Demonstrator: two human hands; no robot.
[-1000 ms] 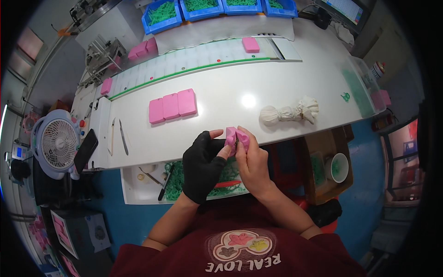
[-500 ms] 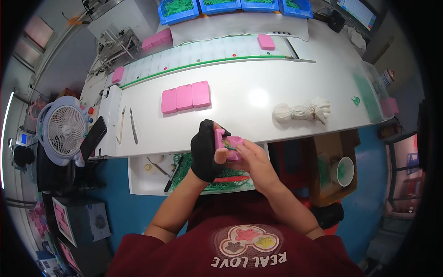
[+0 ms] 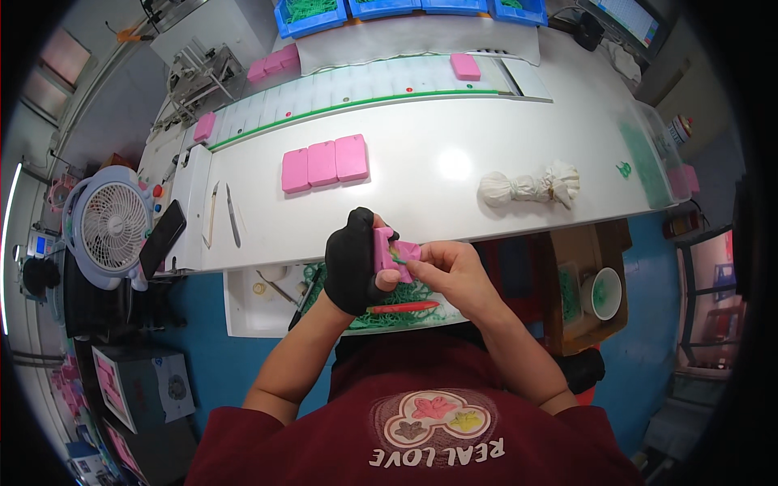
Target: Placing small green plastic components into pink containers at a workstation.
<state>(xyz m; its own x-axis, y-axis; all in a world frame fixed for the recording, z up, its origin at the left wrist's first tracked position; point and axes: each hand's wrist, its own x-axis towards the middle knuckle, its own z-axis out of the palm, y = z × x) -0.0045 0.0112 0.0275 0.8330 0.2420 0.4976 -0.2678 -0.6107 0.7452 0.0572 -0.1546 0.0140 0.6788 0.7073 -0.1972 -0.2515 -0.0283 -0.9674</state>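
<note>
My left hand [image 3: 350, 263], in a black glove with bare fingertips, grips an open pink mold block [image 3: 386, 253] above the table's front edge. A thin green piece [image 3: 398, 258] lies in the block's hollow. My bare right hand [image 3: 454, 271] is closed, thumb and forefinger pinched on the right end of that green piece, against the block's right part. The fingertips partly hide their hold. On the table ahead, three pink blocks [image 3: 322, 164] stand side by side. Below my hands is an open drawer [image 3: 243, 304] with tangled green strips [image 3: 385, 320] and a red tool [image 3: 403, 307].
At left on the table lie two slim tools [image 3: 233, 217], a phone [image 3: 163, 239] and a fan [image 3: 113, 224]. A tied white cloth bundle [image 3: 528, 189] rests at right. Blue bins [image 3: 385, 14] line the back. A carton with a white bucket [image 3: 604, 293] stands lower right.
My hands have shifted slightly left with the pink block. The right hand has turned, its fingertips now lower on the block's right side, and less of the green piece shows.
</note>
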